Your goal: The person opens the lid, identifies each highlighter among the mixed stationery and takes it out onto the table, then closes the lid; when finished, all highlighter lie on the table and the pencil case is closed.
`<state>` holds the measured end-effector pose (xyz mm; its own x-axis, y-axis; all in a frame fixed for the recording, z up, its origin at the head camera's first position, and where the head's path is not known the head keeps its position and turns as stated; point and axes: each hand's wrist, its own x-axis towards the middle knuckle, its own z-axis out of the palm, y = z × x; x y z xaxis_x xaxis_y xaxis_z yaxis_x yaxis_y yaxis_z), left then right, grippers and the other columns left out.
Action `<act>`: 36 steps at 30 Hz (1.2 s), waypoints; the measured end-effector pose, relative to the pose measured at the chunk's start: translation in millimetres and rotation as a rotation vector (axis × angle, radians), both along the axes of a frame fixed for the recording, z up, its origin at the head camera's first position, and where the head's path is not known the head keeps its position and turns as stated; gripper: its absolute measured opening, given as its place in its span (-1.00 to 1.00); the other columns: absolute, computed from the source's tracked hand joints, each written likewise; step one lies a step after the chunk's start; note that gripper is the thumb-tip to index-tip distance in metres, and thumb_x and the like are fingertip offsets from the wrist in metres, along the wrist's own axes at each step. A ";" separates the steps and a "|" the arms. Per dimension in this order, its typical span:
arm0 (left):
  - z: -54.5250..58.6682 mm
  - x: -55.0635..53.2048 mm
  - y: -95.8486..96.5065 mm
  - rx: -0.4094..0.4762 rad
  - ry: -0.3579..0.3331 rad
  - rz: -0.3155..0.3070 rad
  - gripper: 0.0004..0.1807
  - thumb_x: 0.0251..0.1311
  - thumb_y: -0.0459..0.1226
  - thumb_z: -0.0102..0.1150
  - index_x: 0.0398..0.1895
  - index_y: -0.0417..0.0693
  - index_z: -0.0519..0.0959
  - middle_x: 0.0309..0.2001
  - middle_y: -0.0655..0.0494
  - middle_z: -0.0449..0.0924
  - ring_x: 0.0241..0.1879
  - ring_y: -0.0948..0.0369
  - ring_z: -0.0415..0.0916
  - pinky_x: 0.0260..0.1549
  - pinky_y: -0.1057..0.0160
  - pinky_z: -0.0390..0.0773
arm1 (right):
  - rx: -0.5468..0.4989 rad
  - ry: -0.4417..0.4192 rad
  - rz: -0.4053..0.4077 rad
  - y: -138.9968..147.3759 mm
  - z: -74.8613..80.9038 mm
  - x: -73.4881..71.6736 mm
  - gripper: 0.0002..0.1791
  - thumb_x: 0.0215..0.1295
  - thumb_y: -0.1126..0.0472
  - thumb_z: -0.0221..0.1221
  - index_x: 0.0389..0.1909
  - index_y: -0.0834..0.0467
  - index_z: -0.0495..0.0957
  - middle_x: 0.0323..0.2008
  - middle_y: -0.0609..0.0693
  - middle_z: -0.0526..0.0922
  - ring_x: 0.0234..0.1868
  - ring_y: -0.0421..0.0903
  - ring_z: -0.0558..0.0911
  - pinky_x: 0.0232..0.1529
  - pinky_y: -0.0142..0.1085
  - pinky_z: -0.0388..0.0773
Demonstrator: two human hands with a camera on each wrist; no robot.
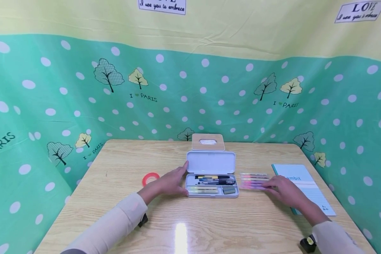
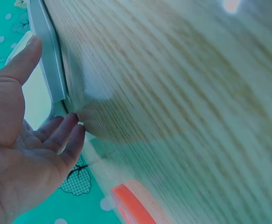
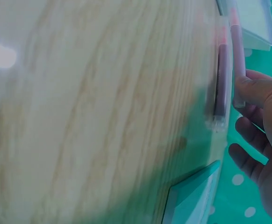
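Note:
An opened white pencil case (image 1: 211,162) lies at mid table, its lid folded back. Inside are several pens (image 1: 216,181), pale yellow highlighters (image 1: 203,189) and a grey eraser (image 1: 229,190). With fingers spread and fairly straight, my left hand (image 1: 171,180) rests against the case's left side, the thumb by its near corner. To the right of the case is a clear pack of coloured pens (image 1: 249,181). My right hand (image 1: 284,190) pinches this pack's near right end between thumb and forefinger; the other fingers hang loose in the right wrist view.
A red roll of tape (image 1: 150,178) sits left of the pencil case, close to my left forearm. Behind the case stands a wooden tissue box (image 1: 208,141). A light blue notebook (image 1: 314,194) lies under and beside my right hand. A patterned curtain (image 1: 177,88) hangs behind the table.

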<state>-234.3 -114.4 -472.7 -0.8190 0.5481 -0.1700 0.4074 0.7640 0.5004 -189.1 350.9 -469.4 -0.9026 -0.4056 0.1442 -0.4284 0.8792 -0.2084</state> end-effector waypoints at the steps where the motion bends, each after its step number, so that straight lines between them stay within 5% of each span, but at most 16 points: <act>1: 0.0 0.0 -0.1 0.000 0.000 0.001 0.41 0.06 0.15 0.48 0.67 0.04 -0.41 0.66 -0.05 -0.09 0.62 0.01 0.00 0.56 0.01 0.20 | 0.004 -0.007 -0.002 0.9 -0.3 0.0 -0.80 0.25 0.18 0.39 -0.11 -0.04 0.80 -0.24 -0.13 0.76 -0.15 -0.03 0.69 -0.04 0.02 0.67; 36: 4.3 2.7 -0.1 -0.010 -0.007 0.007 0.37 0.10 0.13 0.46 0.67 0.03 -0.39 0.67 -0.04 -0.11 0.62 0.00 -0.01 0.57 0.00 0.18 | 0.047 -0.090 -0.166 -5.4 -5.3 -7.1 -0.86 0.17 0.21 0.44 -0.24 0.04 0.77 -0.17 0.04 0.74 -0.09 0.08 0.66 0.00 0.13 0.64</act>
